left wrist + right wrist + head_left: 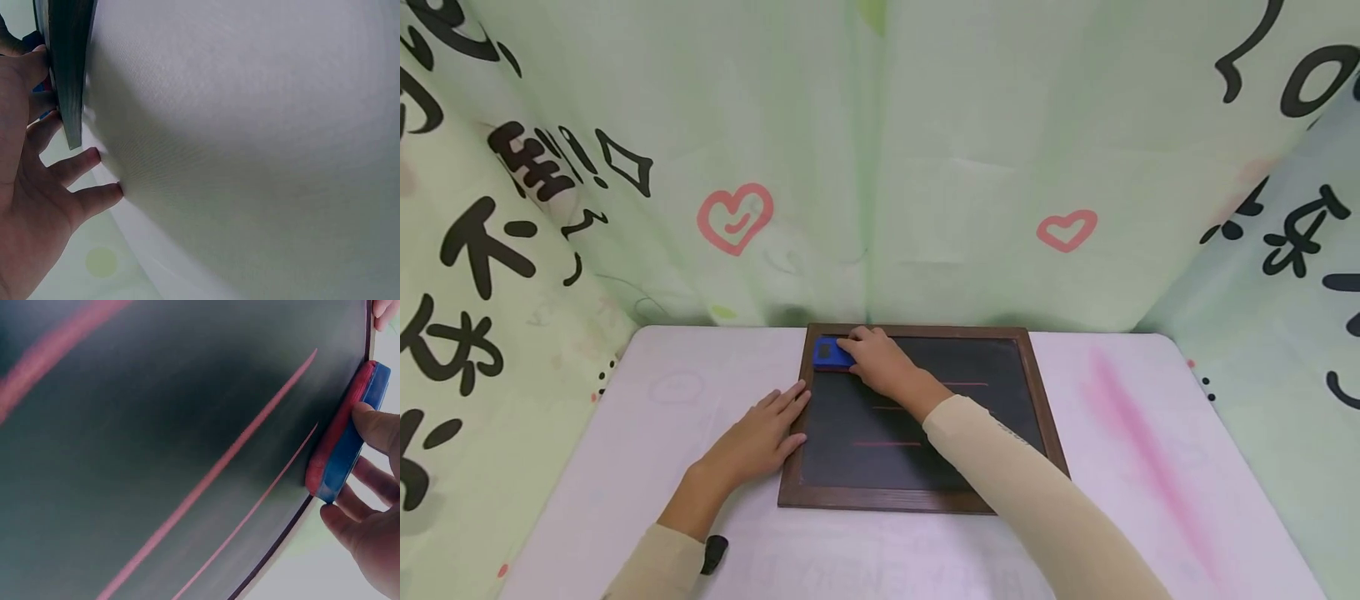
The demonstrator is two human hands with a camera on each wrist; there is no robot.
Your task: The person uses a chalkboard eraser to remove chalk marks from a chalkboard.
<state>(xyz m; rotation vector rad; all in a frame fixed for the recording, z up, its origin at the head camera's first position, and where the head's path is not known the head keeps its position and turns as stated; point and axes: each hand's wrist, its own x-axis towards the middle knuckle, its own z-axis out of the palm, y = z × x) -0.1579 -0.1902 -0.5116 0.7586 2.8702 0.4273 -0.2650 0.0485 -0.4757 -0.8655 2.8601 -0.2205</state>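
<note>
Inside frame: blackbd w/ red lines; R hand grips eraser.

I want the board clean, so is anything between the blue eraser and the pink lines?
Nothing visible. The right hand holds the blue eraser at the top left of the blackboard, with only bare surface between it and the pink lines. The left hand rests at its left edge.
</note>
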